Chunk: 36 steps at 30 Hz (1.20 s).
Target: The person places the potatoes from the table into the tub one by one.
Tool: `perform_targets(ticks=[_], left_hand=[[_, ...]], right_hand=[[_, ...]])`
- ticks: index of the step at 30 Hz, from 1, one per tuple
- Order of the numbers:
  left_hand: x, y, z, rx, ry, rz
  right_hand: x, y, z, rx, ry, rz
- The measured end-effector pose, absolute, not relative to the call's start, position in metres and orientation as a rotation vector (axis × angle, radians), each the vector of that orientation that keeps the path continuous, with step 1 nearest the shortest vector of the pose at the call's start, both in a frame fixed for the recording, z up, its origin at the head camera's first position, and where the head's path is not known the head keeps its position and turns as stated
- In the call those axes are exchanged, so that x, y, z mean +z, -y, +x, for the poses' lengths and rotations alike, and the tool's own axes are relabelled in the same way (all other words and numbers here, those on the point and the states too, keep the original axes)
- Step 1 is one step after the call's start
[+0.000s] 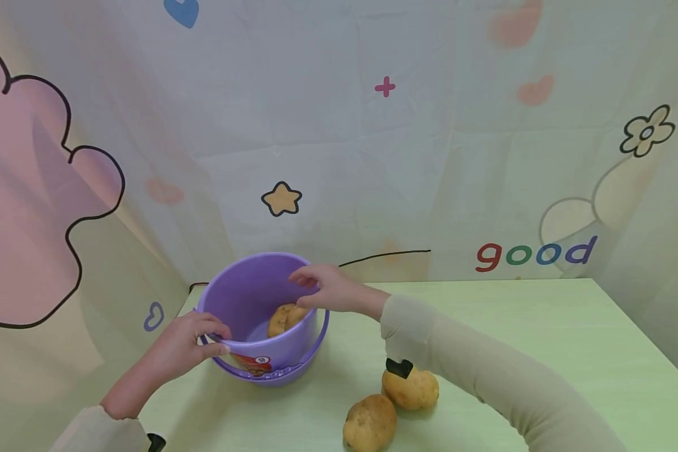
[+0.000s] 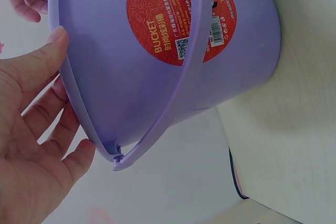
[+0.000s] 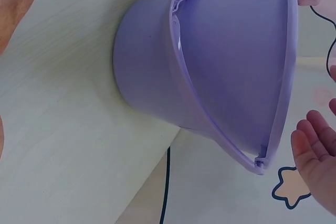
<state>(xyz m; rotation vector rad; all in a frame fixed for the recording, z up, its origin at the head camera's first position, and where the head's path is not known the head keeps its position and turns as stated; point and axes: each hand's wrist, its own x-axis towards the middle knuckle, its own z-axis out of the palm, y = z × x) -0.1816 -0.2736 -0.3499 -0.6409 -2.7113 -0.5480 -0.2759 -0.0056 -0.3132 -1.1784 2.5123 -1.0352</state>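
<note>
While the bucket (image 1: 237, 289) is held, the right hand (image 1: 330, 289) hangs free over its rim

Standing on the table (image 1: 542, 326), toward the person's left, the bucket contains at least one potato (image 1: 279, 320); I cannot tell whether a second lies there. The left hand (image 1: 189, 342) grips the near left rim, thumb outside, fingers over the edge. The right hand's fingers are loosely bent and grasp nothing, just above that potato. Right of the bucket, a near potato (image 1: 370, 422) and a far potato (image 1: 412, 392) lie close together. A printed cloth (image 1: 344, 157) hangs behind.

Judgement: loading the bucket appears to be the step in hand. The next move would call for the right hand to clear the rim and reach a loose potato, the left steadying the bucket.
</note>
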Motion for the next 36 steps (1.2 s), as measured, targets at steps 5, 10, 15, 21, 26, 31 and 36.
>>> perform_targets(ticks=[5, 10, 15, 21, 26, 31, 36], left_hand=[[-0.35, 0.274, -0.182, -0.566, 2.706, -0.65], [-0.35, 0.274, -0.182, -0.574, 2.718, -0.643], [-0.349, 0.273, -0.181, -0.576, 2.726, -0.641], [-0.348, 0.272, -0.181, -0.566, 2.732, -0.63], [-0.348, 0.272, -0.18, -0.569, 2.733, -0.622], [-0.348, 0.272, -0.18, -0.575, 2.739, -0.62], [-0.348, 0.272, -0.18, -0.58, 2.746, -0.618]], right_hand=[[-0.314, -0.002, -0.275, -1.012, -2.541, -1.187], [-0.316, -0.01, -0.273, -1.041, -2.537, -1.204], [-0.319, -0.021, -0.271, -1.138, -2.504, -1.208], [-0.319, -0.033, -0.268, -1.216, -2.495, -1.209], [-0.32, -0.04, -0.268, -1.253, -2.484, -1.234], [-0.321, -0.047, -0.268, -1.288, -2.449, -1.232], [-0.327, -0.054, -0.268, -1.327, -2.452, -1.213]])
